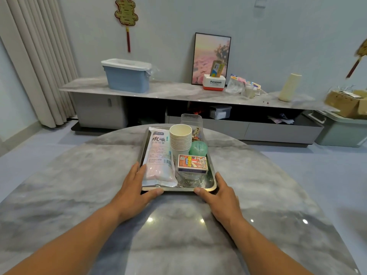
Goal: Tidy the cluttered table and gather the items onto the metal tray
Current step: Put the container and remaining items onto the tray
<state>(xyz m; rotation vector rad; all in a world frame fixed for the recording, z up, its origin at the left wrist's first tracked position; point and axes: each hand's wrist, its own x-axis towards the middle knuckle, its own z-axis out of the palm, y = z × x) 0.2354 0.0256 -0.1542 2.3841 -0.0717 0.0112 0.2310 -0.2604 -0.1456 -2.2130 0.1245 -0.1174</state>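
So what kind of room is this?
Most likely a home living room: a long low marble-topped cabinet against the wall, a framed pink landscape picture leaning on it, and a red-and-gold hanging wall ornament.

Round table (pixel 83 187), grey marbled top, glossy, with ceiling lights reflected near its front. Directly on it: one rectangular metal tray (pixel 212 185), set toward the far edge, loaded; two hands resting at the tray's near corners.

"Panasonic" stands in dark letters on the white-and-orange box (pixel 214 82) on the far shelf. The white plastic packet (pixel 158 155) on the metal tray (pixel 211 186) shows large Chinese characters.
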